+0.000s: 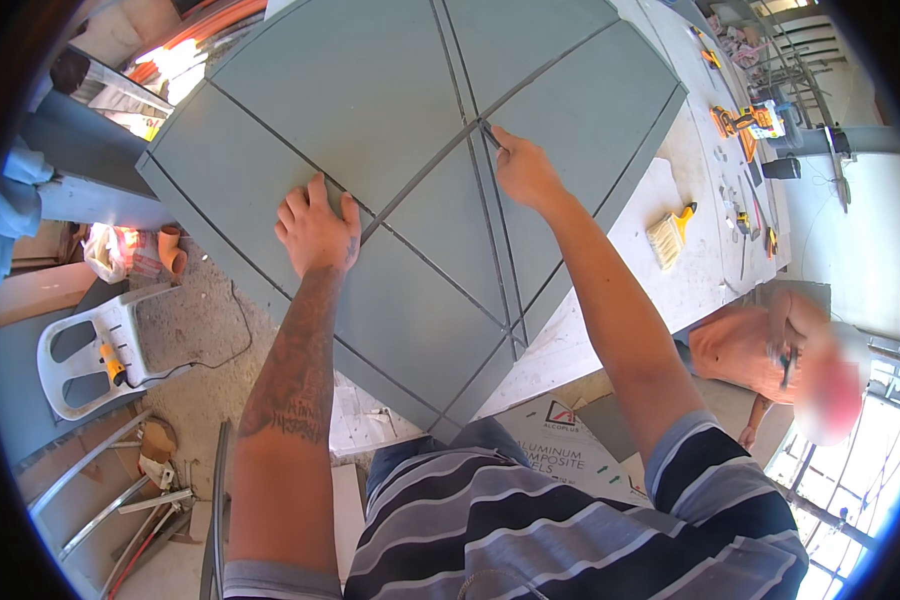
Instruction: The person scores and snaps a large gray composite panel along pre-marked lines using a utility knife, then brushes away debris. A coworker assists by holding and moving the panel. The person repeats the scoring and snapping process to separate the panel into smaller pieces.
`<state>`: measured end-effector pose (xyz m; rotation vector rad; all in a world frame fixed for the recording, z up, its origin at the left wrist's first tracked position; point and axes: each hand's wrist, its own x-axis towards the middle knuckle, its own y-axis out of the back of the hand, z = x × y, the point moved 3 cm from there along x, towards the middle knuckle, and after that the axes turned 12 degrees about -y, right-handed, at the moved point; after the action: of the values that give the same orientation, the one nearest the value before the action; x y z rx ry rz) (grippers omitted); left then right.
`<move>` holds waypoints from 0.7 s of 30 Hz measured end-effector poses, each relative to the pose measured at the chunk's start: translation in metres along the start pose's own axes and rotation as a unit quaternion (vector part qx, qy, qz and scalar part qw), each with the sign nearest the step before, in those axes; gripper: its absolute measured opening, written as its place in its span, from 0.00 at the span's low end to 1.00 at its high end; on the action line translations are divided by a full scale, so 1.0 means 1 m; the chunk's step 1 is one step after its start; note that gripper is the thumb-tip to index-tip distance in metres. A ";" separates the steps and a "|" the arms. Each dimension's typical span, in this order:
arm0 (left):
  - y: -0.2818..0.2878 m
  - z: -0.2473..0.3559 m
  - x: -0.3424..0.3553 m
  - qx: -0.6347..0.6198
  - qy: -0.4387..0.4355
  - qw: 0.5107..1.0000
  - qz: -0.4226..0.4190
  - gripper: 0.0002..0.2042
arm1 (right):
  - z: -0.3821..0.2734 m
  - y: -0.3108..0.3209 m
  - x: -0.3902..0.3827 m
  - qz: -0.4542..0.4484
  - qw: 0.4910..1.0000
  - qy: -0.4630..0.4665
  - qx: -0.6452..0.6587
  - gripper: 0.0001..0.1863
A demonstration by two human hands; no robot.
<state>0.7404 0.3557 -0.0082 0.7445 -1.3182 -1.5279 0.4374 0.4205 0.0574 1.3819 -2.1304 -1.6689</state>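
A large grey-green panel (390, 120) lies before me, crossed by several dark lines that look like grooves. A thicker dark line (425, 180) runs slantwise between my hands. My left hand (317, 228) rests on the panel, fingers apart, its thumb close to the lower end of that line. Farther up and to the right, my right hand (528, 172) is closed at the crossing of the lines. A small dark, narrow tip shows at its fingertips; what it belongs to is hidden by the fingers.
A wide brush (672, 236) with a yellow handle lies on the white table (620, 300). Beyond it sit a yellow cordless drill (732, 121) and hand tools. At left stands a white plastic chair (130, 335) with a corded yellow tool (113, 364). Another person (745, 340) is at right.
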 end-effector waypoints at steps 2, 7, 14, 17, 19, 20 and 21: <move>-0.001 0.001 -0.002 0.006 -0.006 1.000 -0.001 0.27 | 0.008 -0.004 -0.001 0.006 1.000 0.010 -0.001 0.28; -0.003 0.000 -0.001 0.029 0.002 1.000 -0.006 0.27 | 0.015 -0.008 -0.025 0.015 1.000 0.015 0.021 0.28; -0.003 0.001 -0.002 0.028 -0.004 1.000 0.004 0.27 | 0.019 -0.011 -0.042 0.020 1.000 -0.003 0.004 0.28; -0.003 0.002 0.000 0.031 -0.003 0.999 0.007 0.26 | 0.030 -0.014 -0.055 0.026 0.999 -0.007 0.024 0.28; -0.004 0.000 -0.001 0.029 -0.004 1.000 0.009 0.26 | 0.040 -0.023 -0.060 0.066 0.997 0.023 0.032 0.27; -0.005 0.001 -0.001 0.029 -0.004 1.000 0.010 0.26 | 0.043 -0.023 -0.064 0.057 0.998 0.012 0.038 0.27; -0.005 0.001 0.000 0.023 -0.003 1.000 0.013 0.26 | 0.047 -0.023 -0.069 0.048 0.998 0.001 0.044 0.27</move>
<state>0.7378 0.3563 -0.0130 0.7485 -1.3665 -1.4841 0.4638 0.5026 0.0498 1.2805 -2.2549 -1.5568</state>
